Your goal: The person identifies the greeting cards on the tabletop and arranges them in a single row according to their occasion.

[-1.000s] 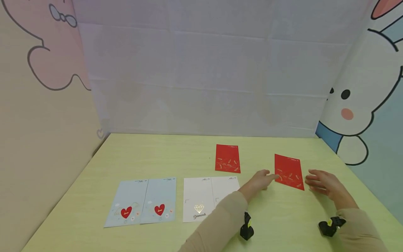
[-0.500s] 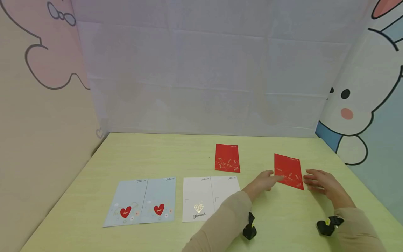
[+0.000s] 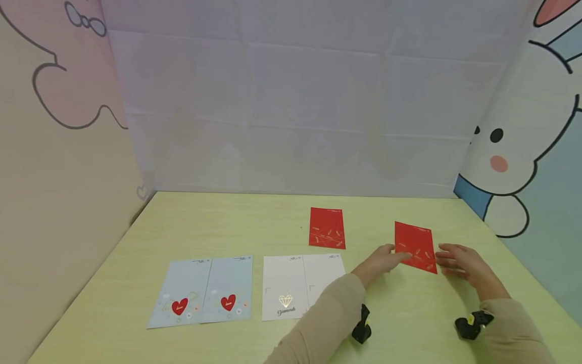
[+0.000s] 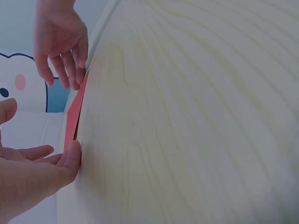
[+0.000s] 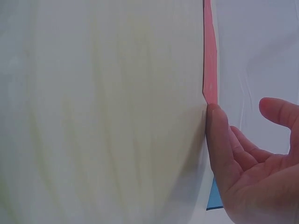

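A red card [image 3: 415, 247] with pale leaf-like marks lies slightly turned on the right part of the table, between my two hands. My left hand [image 3: 379, 262] is at its left edge, thumb reaching over the card, fingers extended. In the left wrist view the left fingertips [image 4: 72, 156] are right at the red edge. Opposite, my right hand [image 3: 470, 268] stands on its side with fingers loosely extended and fingertips at the card's right edge. The right wrist view shows a finger of the right hand [image 5: 252, 172] meeting the red card's corner [image 5: 211, 70].
Another red card [image 3: 327, 228] lies farther back, left of the hands. Two light blue cards with hearts [image 3: 200, 278] lie side by side at left. White cards with a gold diamond [image 3: 284, 273] are partly covered by the left sleeve [image 3: 323, 318]. A pale cloth [image 3: 291, 116] hangs behind the table.
My left hand has moved right, its thumb reaching farther over the red card. My right hand has come slightly left, closer to the card's edge. The cards keep their places.
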Available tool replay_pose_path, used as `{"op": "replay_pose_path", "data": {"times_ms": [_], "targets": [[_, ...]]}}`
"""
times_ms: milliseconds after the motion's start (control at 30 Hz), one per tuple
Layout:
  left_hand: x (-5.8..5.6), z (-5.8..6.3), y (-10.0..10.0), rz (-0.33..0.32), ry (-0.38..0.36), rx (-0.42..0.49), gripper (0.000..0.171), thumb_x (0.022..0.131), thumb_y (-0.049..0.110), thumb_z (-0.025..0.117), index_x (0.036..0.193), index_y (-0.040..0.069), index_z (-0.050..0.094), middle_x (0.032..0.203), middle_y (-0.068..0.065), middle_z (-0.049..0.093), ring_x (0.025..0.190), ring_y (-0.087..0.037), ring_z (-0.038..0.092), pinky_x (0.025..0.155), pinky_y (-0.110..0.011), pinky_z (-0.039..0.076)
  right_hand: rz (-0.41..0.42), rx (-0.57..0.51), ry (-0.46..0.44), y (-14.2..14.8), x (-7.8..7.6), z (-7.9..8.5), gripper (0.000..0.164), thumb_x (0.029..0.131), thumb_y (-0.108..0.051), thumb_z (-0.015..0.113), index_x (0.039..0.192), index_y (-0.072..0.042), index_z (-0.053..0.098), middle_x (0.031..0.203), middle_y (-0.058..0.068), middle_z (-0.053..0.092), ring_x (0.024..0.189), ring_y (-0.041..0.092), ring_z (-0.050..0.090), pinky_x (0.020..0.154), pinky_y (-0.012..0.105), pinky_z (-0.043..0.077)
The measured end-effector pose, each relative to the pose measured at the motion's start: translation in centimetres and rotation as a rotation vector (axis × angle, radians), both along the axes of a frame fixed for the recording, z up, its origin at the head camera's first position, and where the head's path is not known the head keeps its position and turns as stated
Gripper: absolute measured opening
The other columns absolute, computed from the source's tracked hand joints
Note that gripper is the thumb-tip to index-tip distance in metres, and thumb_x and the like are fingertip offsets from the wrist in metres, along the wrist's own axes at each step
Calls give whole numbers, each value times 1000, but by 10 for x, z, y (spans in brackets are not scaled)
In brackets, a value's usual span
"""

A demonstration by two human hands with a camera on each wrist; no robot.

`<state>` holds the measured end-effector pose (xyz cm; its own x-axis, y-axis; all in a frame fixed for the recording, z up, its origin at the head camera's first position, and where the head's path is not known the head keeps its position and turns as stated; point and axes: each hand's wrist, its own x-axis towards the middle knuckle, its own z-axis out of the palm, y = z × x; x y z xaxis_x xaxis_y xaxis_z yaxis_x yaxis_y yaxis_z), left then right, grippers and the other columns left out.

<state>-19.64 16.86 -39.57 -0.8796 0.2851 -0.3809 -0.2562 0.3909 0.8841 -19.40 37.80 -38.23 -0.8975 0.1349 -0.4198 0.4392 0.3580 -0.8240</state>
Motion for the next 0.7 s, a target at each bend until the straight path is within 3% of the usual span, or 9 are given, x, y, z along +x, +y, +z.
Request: {"op": "replay_pose_path", "data": {"times_ms": [233, 467, 700], "targets": [[0, 1, 0, 2, 8, 18, 51, 81, 41, 59, 123, 14, 50, 100, 2, 55, 84, -17, 54, 83, -40, 39, 7, -5, -4, -4, 0, 2, 71, 91, -39, 40, 132, 13, 14, 103, 15, 57, 74, 9, 57, 70, 30, 48], [0, -1, 2, 92, -12, 215, 41, 83, 30, 61, 116, 6, 55, 94, 4, 57, 80, -15, 57, 75, -32, 46, -1, 12, -7, -7, 1, 2, 71, 90, -40, 42, 131, 13, 17, 101, 13, 56, 74, 9, 57, 70, 30, 48], [-1, -6, 4, 167, -6, 352, 39, 82, 9, 62, 116, -5, 51, 80, -6, 62, 72, -18, 59, 68, -33, 48, 47, 29, 6, -10, 3, 2, 71, 90, -40, 42, 130, 14, 19, 104, 19, 53, 75, 9, 57, 71, 30, 48]]}}
